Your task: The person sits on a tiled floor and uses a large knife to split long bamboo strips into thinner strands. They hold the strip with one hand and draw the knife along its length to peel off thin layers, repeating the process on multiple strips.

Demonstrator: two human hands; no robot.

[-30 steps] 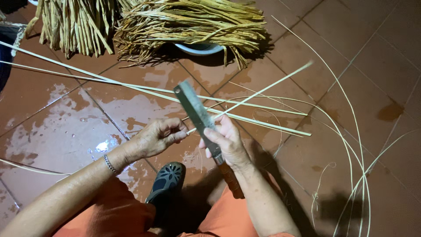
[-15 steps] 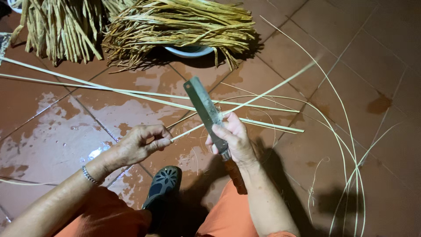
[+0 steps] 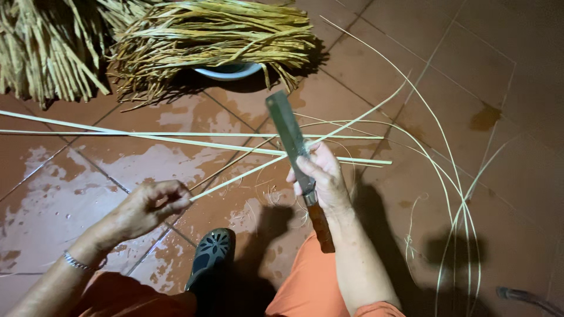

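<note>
Cane strip (image 3: pixel 247 173): a thin, pale length running diagonally from the lower left toward the upper right, above a wet, reddish tiled floor (image 3: pixel 76 194). Its near end is pinched in the left hand (image 3: pixel 150 205), whose fingers are curled closed around it. The strip passes under the thumb of the right hand (image 3: pixel 320 176) and meets the blade there.

Right hand: closed in a firm grip around a flat steel knife (image 3: pixel 288 135) at the junction of blade and wooden handle. The blade points up and away from the person; the handle extends down along the wrist.

Left wrist: carries a thin metal bracelet (image 3: pixel 75 262).

Surroundings:
- Several more pale strips (image 3: pixel 147 138) lie across the tiles, roughly horizontal, beyond the hands.
- Long, curved strands (image 3: pixel 452 176) arc over the floor to the right.
- Two heaps of dry, yellow-brown fibre (image 3: pixel 217 29) sit at the top of the view; the right heap rests on a white basin (image 3: pixel 229 71), of which only part of the rim shows.
- A dark perforated shoe (image 3: pixel 210 253) is planted between the person's knees, which are covered in orange cloth (image 3: pixel 305 282).
</note>
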